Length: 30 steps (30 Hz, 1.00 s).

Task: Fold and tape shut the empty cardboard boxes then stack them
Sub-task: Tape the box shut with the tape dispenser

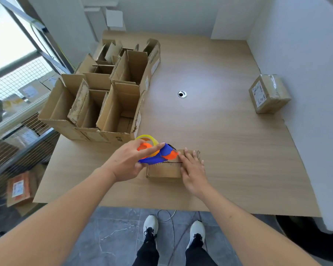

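Observation:
A small cardboard box point(164, 170) lies near the table's front edge with its flaps folded down. My left hand point(127, 163) grips a blue and orange tape dispenser point(160, 156) with a yellowish tape roll, held over the box's left top edge. My right hand point(192, 167) presses flat on the box's right side, fingers straight. Several open, empty cardboard boxes point(104, 104) stand clustered at the left of the table. One taped box point(268, 93) with a white label sits at the far right by the wall.
The wooden table point(219, 131) has a cable hole point(182, 94) in its middle. A wall borders the right side. A railing and more parcels point(17, 188) lie on the floor to the left. My feet stand at the table's front edge.

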{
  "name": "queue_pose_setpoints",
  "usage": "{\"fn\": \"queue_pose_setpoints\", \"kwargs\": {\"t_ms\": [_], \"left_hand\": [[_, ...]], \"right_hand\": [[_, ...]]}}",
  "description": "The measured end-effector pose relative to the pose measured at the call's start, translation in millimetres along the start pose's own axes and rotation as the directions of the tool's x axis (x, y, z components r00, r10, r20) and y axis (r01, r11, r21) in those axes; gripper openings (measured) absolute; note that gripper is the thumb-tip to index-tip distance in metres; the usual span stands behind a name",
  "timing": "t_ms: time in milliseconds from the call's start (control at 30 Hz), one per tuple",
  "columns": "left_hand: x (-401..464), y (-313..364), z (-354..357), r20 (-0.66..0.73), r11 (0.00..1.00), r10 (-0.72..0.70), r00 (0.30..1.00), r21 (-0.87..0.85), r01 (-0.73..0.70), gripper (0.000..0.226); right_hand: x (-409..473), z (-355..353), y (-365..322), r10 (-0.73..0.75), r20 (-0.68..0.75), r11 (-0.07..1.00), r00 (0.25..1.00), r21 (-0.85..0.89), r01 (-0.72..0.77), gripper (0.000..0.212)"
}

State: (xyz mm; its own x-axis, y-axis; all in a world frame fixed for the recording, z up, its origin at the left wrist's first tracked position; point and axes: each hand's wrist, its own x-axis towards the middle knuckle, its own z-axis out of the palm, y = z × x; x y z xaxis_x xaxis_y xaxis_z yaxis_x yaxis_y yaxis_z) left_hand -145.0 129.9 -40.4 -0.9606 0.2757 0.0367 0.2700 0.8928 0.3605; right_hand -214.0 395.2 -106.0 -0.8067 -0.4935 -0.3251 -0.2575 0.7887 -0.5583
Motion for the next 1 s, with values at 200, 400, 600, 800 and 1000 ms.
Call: {"fn": "queue_pose_setpoints", "kwargs": {"t_ms": [200, 400, 600, 800, 1000], "left_hand": [[17.9, 14.7, 18.0, 0.111, 0.989, 0.058, 0.992, 0.131, -0.072, 0.104], [21.1, 19.6, 27.3, 0.150, 0.965, 0.058, 0.987, 0.246, -0.094, 0.103], [22.1, 23.7, 26.3, 0.167, 0.958, 0.020, 0.986, 0.278, -0.066, 0.109], [30.1, 41.8, 18.9, 0.214, 0.940, -0.066, 0.975, 0.340, -0.011, 0.098], [33.5, 48.4, 32.9, 0.091, 0.954, -0.076, 0.993, 0.298, 0.046, 0.083]], "right_hand": [[2.1, -17.8, 25.6, -0.067, 0.032, 0.958, 0.997, 0.281, 0.056, 0.066], [9.0, -37.3, 23.6, -0.082, -0.093, 0.994, 0.992, 0.060, 0.088, 0.050], [30.7, -47.3, 18.4, -0.148, -0.113, 0.988, 0.982, 0.027, 0.152, 0.010], [34.8, -47.2, 11.4, -0.141, -0.076, 0.946, 0.987, 0.284, 0.157, 0.012], [30.7, -49.3, 18.3, -0.125, -0.157, 0.946, 0.980, 0.280, 0.166, 0.008]]}}
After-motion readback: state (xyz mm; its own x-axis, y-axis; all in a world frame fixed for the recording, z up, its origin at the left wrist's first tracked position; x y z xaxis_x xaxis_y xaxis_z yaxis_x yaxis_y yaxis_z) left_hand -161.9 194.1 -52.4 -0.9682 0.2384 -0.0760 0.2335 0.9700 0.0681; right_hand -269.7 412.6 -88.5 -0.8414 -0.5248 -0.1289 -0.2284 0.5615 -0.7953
